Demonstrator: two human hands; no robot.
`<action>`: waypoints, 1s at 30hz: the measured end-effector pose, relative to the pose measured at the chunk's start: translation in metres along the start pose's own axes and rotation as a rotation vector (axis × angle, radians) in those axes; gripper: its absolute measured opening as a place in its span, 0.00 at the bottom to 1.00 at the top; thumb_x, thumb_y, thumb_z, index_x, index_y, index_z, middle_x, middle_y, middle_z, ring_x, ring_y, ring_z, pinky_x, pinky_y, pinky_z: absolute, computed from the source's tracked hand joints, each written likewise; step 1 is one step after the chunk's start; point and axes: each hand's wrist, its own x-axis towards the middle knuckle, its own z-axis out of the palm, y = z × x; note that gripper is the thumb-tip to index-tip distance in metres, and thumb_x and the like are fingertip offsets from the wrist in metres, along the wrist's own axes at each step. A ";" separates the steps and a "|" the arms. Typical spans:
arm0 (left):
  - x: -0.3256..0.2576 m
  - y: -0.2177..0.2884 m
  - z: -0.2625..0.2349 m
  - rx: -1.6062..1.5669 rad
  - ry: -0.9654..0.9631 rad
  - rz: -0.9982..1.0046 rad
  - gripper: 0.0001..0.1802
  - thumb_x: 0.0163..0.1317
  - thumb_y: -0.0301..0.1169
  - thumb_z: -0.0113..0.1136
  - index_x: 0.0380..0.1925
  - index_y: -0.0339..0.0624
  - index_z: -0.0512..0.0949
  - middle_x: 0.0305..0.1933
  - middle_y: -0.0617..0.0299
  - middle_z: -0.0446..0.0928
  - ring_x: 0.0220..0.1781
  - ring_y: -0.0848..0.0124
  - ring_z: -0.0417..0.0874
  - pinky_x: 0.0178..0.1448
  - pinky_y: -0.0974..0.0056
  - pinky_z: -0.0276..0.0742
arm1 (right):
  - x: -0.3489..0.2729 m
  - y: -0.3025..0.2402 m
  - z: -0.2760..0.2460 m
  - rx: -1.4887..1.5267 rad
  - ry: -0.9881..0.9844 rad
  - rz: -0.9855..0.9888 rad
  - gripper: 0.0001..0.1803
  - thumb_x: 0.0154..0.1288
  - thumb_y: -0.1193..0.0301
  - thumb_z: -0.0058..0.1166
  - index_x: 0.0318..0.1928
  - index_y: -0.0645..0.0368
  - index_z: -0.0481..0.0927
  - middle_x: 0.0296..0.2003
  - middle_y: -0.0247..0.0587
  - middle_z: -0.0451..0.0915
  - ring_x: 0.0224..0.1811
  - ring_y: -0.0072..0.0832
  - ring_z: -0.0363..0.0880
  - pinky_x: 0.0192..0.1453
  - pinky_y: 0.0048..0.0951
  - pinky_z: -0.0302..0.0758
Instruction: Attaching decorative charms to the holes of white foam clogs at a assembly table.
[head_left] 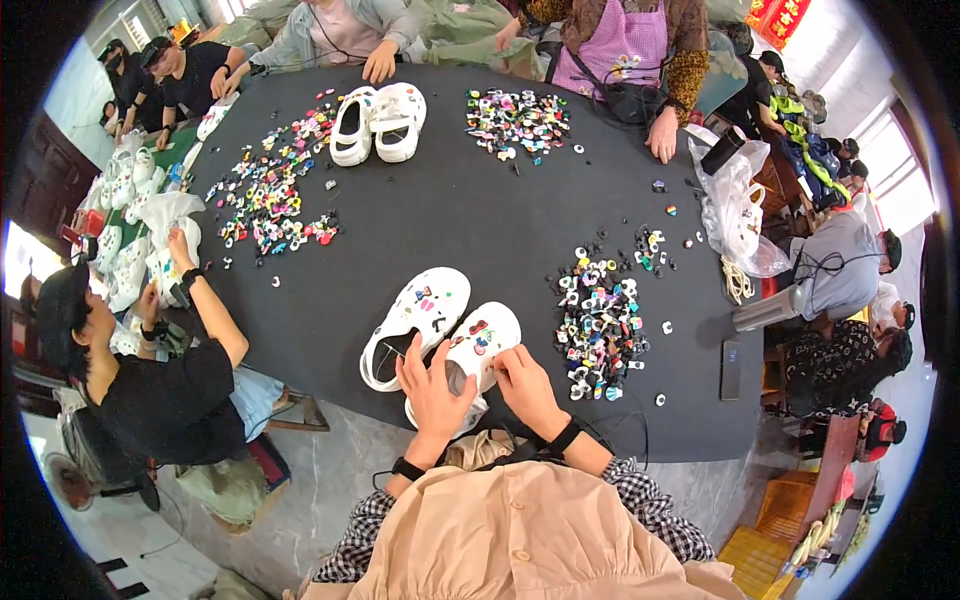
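A white clog [485, 335] with several colourful charms on its upper lies on the dark table, toe pointing away from me. My left hand [437, 395] grips its left side by the foot opening, thumb inward and the other fingers spread. At the clog's right side my right hand [528, 388] is closed in a pinch; whatever its fingertips hold is hidden. The matching white clog [430, 300], also bearing charms, rests just left of it, tilted outward. To the right of my right hand lies a heap of small mixed charms [598, 335].
The dark table [480, 220] also carries a charm heap at left [270, 195], another at the far side [518, 120], and a plain white clog pair [380, 125]. A dark flat device [731, 370] and plastic bag [735, 195] are at right. People work around the table.
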 end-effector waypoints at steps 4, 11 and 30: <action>-0.001 -0.001 -0.001 0.004 0.006 0.002 0.35 0.51 0.43 0.65 0.59 0.45 0.70 0.69 0.44 0.56 0.71 0.49 0.57 0.72 0.38 0.45 | -0.001 0.000 -0.001 0.144 -0.005 0.092 0.07 0.60 0.79 0.53 0.39 0.59 0.72 0.35 0.45 0.73 0.36 0.44 0.78 0.39 0.39 0.76; -0.002 0.001 0.001 -0.023 -0.006 0.006 0.35 0.50 0.42 0.66 0.60 0.44 0.70 0.70 0.43 0.55 0.73 0.49 0.53 0.74 0.40 0.42 | -0.003 0.009 -0.018 0.221 0.065 0.173 0.12 0.60 0.79 0.55 0.45 0.60 0.75 0.35 0.45 0.73 0.32 0.39 0.77 0.37 0.35 0.75; -0.001 -0.004 0.001 0.014 -0.017 0.023 0.35 0.49 0.42 0.66 0.59 0.44 0.70 0.70 0.42 0.55 0.73 0.47 0.54 0.73 0.38 0.45 | -0.036 0.097 -0.127 -0.085 0.496 0.336 0.15 0.58 0.81 0.54 0.47 0.60 0.80 0.45 0.45 0.78 0.50 0.41 0.77 0.53 0.36 0.75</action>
